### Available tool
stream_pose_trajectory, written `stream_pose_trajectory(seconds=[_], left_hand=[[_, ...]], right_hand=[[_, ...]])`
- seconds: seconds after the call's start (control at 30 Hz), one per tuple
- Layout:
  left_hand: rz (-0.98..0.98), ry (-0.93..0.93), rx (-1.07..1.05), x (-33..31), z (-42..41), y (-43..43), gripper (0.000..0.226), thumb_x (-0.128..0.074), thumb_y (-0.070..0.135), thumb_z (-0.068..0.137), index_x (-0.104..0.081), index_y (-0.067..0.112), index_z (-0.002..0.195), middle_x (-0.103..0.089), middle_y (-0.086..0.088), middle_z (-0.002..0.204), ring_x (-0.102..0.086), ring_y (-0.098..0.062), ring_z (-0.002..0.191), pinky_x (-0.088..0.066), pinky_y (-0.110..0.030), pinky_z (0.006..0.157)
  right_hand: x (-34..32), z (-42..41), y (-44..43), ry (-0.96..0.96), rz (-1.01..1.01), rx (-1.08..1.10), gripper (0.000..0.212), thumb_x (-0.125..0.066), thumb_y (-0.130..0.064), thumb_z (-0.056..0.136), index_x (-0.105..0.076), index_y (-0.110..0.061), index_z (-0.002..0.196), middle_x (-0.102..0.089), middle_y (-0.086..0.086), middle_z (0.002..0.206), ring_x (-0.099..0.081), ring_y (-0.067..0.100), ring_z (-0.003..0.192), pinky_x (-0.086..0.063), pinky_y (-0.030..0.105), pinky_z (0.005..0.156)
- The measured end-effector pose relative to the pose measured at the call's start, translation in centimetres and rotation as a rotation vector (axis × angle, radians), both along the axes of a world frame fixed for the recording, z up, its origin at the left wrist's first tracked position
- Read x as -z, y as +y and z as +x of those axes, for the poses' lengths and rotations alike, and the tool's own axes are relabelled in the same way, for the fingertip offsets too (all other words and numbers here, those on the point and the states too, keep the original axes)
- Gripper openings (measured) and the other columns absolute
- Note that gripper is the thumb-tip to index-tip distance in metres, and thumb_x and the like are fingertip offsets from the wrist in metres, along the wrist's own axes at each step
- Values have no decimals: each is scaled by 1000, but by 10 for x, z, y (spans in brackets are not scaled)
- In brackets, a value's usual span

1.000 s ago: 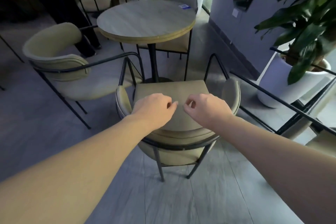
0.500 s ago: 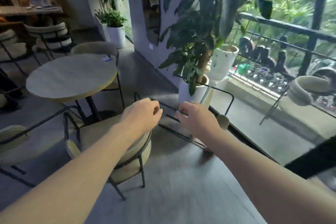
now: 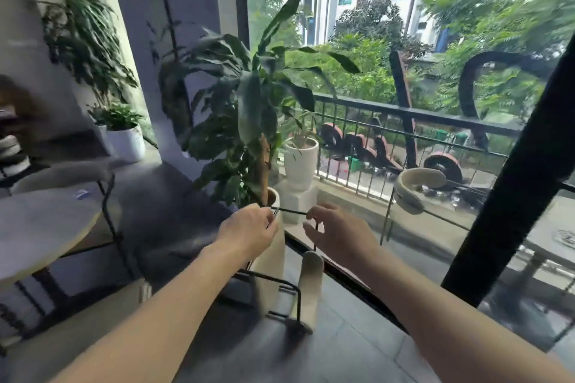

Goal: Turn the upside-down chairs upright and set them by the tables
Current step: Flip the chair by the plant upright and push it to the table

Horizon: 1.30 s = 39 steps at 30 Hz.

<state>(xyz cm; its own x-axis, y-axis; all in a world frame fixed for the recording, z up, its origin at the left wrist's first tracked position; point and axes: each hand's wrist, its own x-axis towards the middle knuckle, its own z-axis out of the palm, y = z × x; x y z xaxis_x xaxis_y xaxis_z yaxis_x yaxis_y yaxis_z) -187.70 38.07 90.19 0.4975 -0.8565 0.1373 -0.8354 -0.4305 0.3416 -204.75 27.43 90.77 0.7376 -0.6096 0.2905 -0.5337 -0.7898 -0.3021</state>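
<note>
An overturned chair (image 3: 306, 284) lies on the floor in front of me, its beige padded parts low and its thin black metal legs sticking up. My left hand (image 3: 249, 232) is curled around one end of the top leg bar (image 3: 291, 211). My right hand (image 3: 340, 233) is at the bar's other end, where it bends downward, with its fingers spread around the bend. A second tipped chair (image 3: 413, 188) with a beige curved backrest hangs further right by the railing. The round table (image 3: 40, 227) stands at the left.
A tall leafy plant (image 3: 249, 109) in a white pot stands right behind the chair, with another white pot (image 3: 301, 158) beyond it. A thick black door post (image 3: 513, 165) rises at the right. A balcony railing (image 3: 404, 110) runs behind. An upright chair (image 3: 62, 176) sits behind the table.
My view swung right and up, from the upright chair at the table to the window. Both hands left that chair and came to the overturned chair's leg bar.
</note>
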Motion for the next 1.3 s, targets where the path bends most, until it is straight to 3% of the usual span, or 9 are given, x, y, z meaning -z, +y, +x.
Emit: stream_pose_trajectory(seconds=[0.13, 0.23, 0.57, 0.9, 1.13, 1.23, 1.3], left_hand=[[13, -23, -15, -4, -1, -53, 30, -45, 45, 101, -68, 25, 106, -58, 1, 102, -60, -24, 96, -43, -34, 73], [42, -24, -41, 1, 13, -94, 31, -44, 45, 101, -67, 25, 108, -58, 0, 106, -60, -25, 100, -46, -36, 77], [-30, 2, -209, 10, 118, -225, 30, -46, 48, 100, -65, 26, 105, -54, 0, 103, -60, -27, 99, -48, -38, 79], [-34, -20, -508, 45, 179, -285, 29, -48, 45, 101, -67, 23, 100, -52, 4, 98, -60, -25, 99, -40, -31, 73], [29, -74, -866, 76, 172, -314, 30, -48, 44, 101, -61, 22, 85, -48, 4, 90, -60, -24, 90, -39, -31, 66], [30, -64, -928, 97, 164, -332, 31, -49, 42, 101, -54, 21, 78, -48, 3, 87, -60, -24, 86, -45, -33, 68], [88, -53, -947, 112, 158, -348, 29, -46, 43, 102, -55, 23, 83, -50, 4, 91, -59, -22, 88, -40, -32, 65]], right_hand=[[-5, 5, -59, 7, -4, -15, 29, -57, -47, 98, -70, -32, 120, -67, -7, 118, -68, 22, 97, -52, 33, 69], [-6, 26, -105, -4, 14, -44, 27, -58, -46, 98, -70, -31, 117, -68, -6, 117, -69, 25, 95, -56, 38, 73], [-4, 140, -249, -33, -72, -203, 26, -59, -44, 99, -74, -28, 114, -69, -7, 104, -69, 18, 84, -55, 31, 64], [48, 261, -354, 64, -94, -513, 25, -54, -45, 96, -71, -26, 95, -70, -6, 92, -69, 22, 79, -57, 37, 62], [80, 332, -410, 128, -84, -856, 28, -49, -50, 98, -66, -29, 101, -66, -6, 95, -66, 23, 89, -50, 34, 69], [99, 349, -428, 125, -115, -970, 28, -48, -54, 98, -66, -33, 105, -68, -6, 99, -68, 24, 93, -49, 34, 70], [117, 358, -439, 141, -100, -1018, 28, -49, -53, 99, -66, -35, 110, -66, -7, 99, -69, 24, 95, -51, 35, 75]])
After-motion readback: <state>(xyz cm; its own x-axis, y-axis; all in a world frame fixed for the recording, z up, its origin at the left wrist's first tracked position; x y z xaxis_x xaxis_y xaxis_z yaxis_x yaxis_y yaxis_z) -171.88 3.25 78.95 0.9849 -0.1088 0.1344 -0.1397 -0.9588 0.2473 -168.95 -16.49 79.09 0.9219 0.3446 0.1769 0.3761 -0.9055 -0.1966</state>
